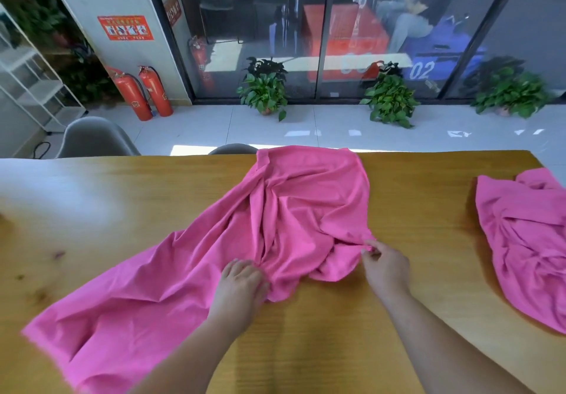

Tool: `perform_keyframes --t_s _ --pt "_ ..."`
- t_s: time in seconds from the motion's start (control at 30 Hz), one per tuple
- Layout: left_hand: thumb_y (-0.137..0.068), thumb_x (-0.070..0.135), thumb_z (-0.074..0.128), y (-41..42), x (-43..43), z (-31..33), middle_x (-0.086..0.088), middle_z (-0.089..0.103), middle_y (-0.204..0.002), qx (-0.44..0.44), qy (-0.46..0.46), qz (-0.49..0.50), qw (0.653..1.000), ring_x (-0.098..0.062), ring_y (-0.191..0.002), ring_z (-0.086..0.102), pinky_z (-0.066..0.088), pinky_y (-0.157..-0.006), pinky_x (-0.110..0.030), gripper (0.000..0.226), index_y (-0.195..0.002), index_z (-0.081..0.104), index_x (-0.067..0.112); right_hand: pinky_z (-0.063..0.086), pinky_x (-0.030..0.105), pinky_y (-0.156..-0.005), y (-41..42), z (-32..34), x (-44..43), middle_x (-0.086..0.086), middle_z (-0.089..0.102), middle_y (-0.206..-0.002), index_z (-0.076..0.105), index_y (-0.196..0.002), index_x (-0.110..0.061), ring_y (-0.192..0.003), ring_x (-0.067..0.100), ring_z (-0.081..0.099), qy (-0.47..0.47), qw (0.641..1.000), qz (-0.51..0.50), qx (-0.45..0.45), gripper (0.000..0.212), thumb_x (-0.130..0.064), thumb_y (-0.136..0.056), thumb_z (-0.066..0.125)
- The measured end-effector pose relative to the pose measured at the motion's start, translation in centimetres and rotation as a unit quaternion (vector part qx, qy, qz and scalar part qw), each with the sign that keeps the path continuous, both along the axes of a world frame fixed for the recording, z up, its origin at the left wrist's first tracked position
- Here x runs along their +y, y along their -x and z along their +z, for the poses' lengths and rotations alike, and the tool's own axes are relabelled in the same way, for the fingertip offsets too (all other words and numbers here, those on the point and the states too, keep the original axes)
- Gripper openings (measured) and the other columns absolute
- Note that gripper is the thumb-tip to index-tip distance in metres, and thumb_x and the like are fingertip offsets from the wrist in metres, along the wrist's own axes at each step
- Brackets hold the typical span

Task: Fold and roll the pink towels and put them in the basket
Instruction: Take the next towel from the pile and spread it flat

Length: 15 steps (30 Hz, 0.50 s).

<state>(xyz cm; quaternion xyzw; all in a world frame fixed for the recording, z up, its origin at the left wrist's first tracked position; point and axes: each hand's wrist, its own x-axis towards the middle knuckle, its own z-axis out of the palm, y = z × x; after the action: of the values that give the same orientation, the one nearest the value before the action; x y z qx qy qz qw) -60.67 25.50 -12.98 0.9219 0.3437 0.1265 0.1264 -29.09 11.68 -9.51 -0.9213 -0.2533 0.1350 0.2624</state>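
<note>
Right hand [384, 266] first: I am watching it pinching a gathered bit of the pink towel [291, 210] between thumb and fingertips [374, 245], at the towel's near right side, where the cloth is bunching into a loose fold. Just to its left, the left hand [242, 283] is lying knuckles-up on the same towel, its fingers curling down into a ridge of folds and gripping them near the towel's near edge. Both forearms are reaching in from the bottom of my view. Spreading out from the hands, the towel is lying crumpled and slantwise on the wooden table [398, 332]: one long end is running toward the near left corner, the other is reaching the table's far edge and looking doubled over there. Well apart to the right, a second pink towel [526, 240] is sitting in a rumpled heap, partly running out of my view. Beyond the far edge I am seeing a grey chair [95, 139] on the left, then pale floor tiles. Two red fire extinguishers [144, 93] are standing against a white pillar, and three potted plants [390, 99] are lining the foot of a dark glass wall [321, 26].
</note>
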Motion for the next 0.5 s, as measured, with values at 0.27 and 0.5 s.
perform_keyframes --t_s 0.27,0.5 --pt "-0.094 0.026 0.067 -0.3 0.3 2.9 0.003 0.064 -0.138 0.009 -0.001 0.124 0.992 -0.026 -0.138 0.049 0.040 -0.115 -0.046 0.042 -0.136 0.066 0.021 0.045 0.049 -0.113 -1.2 1.3 -1.4 0.015 0.041 -0.161 0.037 -0.161 -0.029 -0.141 0.039 0.047 0.076 0.997 0.009 0.016 0.068 -0.044 -0.100 0.062" --pt "-0.084 0.029 0.071 -0.6 -5.6 0.3 -0.003 0.049 -0.159 0.099 -0.035 -0.133 0.986 -0.031 -0.150 0.043 0.023 -0.125 -0.049 0.066 -0.148 0.056 0.026 0.034 0.051 -0.124 6.4 -2.4 -6.4 0.009 0.014 -0.176 0.026 -0.166 -0.030 -0.158 0.034 0.024 0.214 0.922 0.289 -0.147 0.070 -0.056 -0.105 0.048"
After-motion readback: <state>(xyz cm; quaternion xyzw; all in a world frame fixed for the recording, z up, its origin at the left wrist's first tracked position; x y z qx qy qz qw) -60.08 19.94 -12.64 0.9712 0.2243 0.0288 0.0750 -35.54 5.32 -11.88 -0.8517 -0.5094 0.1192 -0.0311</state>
